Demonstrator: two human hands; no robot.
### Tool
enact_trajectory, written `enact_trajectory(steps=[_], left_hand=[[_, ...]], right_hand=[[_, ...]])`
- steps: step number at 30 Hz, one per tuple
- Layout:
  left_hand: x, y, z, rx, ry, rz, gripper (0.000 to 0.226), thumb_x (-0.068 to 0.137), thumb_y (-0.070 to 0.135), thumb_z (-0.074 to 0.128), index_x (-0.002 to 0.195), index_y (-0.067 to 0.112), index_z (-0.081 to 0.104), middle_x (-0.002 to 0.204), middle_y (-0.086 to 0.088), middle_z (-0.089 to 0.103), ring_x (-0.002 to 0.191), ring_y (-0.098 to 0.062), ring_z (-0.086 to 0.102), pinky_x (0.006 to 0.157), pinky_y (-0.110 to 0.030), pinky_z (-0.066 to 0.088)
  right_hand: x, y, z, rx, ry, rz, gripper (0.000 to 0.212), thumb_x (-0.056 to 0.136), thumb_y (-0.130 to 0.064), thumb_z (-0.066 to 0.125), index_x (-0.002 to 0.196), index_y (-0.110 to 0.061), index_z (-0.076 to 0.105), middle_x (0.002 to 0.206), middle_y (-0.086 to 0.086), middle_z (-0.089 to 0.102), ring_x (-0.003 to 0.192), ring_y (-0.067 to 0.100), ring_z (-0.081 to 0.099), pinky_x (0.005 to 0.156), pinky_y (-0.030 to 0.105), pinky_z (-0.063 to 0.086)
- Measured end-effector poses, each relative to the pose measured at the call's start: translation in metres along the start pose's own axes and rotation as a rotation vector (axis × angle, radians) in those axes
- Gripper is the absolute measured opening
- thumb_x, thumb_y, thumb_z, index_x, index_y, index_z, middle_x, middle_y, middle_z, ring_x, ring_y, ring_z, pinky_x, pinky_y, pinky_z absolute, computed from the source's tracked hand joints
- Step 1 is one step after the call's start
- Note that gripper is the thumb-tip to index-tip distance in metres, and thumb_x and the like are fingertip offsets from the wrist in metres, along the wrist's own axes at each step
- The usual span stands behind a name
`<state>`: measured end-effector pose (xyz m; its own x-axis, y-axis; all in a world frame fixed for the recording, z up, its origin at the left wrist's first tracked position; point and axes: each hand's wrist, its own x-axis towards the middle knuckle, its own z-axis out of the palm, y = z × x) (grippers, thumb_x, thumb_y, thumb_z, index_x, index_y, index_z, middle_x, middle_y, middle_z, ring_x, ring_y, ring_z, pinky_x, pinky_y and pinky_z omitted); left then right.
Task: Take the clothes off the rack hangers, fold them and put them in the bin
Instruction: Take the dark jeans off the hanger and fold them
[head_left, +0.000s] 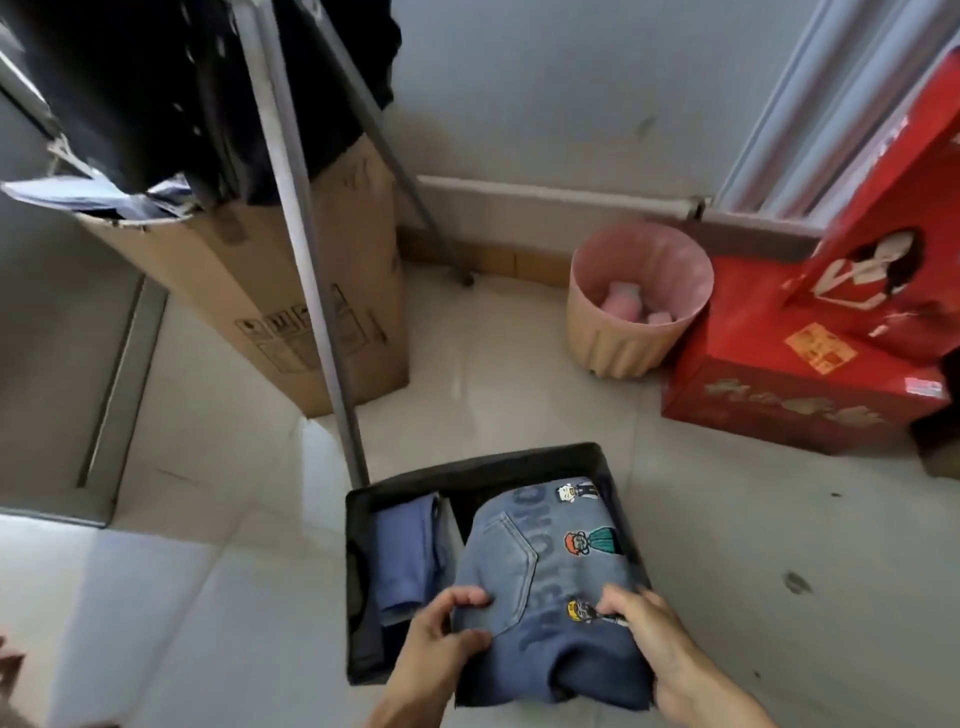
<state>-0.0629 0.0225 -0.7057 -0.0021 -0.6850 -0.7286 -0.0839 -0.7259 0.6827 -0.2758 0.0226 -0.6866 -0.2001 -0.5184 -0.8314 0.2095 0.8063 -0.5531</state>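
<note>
Over the bin (483, 470) at our feet, we hold the folded jeans (540, 566) with both hands. Our left hand (441, 642) pinches the bundle's near-left corner, fingers curled over the top and thumb against the edge. Our right hand (652, 642) wraps the near-right side, fingertips on the denim beside a cartoon patch. We judge that the two-sided grip keeps the layers from sliding apart as the bundle goes down, since folded denim held by one corner would likely fall open.

The bundle's long axis runs from the bin's near wall toward its far wall. Its rounded, folded end faces us and hides the bin's near rim, so that end looks not yet seated (we cannot tell how deep the far end sits). The back pocket faces up, and the row of embroidered figures runs along the side nearest the bin's right wall.

Inside the bin, along its left wall, a blue garment (408, 551) and a dark garment (361, 587) stand on edge, which leaves the right-hand space for the jeans.

Beyond the bin's far-left corner rises the rack pole (311, 270), with dark clothes (130, 83) hanging above and a cardboard box (249, 270) behind it. Beyond the far-right corner stand a pink wastebasket (613, 343) and red boxes (769, 384). Judging by those hanging clothes, more of the task remains.
</note>
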Motion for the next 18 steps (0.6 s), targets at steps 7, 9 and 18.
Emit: enact_trajectory(steps=[7,9,18], left_hand=[[0.105,-0.083,0.003,-0.027,0.039,-0.037,0.053,0.076,-0.02,0.055,0.097,0.025,0.073,0.118,-0.008,0.064,0.091,-0.016,0.064,0.071,-0.024,0.051],[0.133,-0.103,0.007,-0.008,0.079,-0.025,0.057,0.075,-0.021,0.053,0.097,0.028,0.073,0.122,-0.003,0.061,0.105,-0.018,0.062,0.086,-0.03,0.055],[0.211,-0.11,0.025,0.135,0.205,0.058,0.057,0.077,-0.023,0.044,0.101,0.024,0.065,0.122,0.003,0.049,0.122,-0.021,0.052,0.112,-0.03,0.037]], right_hand=[[0.128,0.054,0.018,-0.008,0.032,0.08,0.008,0.081,0.001,0.067,0.074,-0.004,0.068,0.062,0.012,0.069,0.055,0.025,0.063,0.061,0.031,0.05],[0.162,0.063,0.025,0.003,0.012,0.108,0.012,0.083,0.005,0.063,0.076,-0.004,0.066,0.059,0.01,0.069,0.049,0.021,0.064,0.057,0.028,0.051],[0.257,0.061,0.041,-0.014,-0.017,0.074,0.016,0.092,0.003,0.055,0.099,-0.006,0.065,0.079,0.01,0.072,0.074,0.026,0.064,0.066,0.034,0.055]])
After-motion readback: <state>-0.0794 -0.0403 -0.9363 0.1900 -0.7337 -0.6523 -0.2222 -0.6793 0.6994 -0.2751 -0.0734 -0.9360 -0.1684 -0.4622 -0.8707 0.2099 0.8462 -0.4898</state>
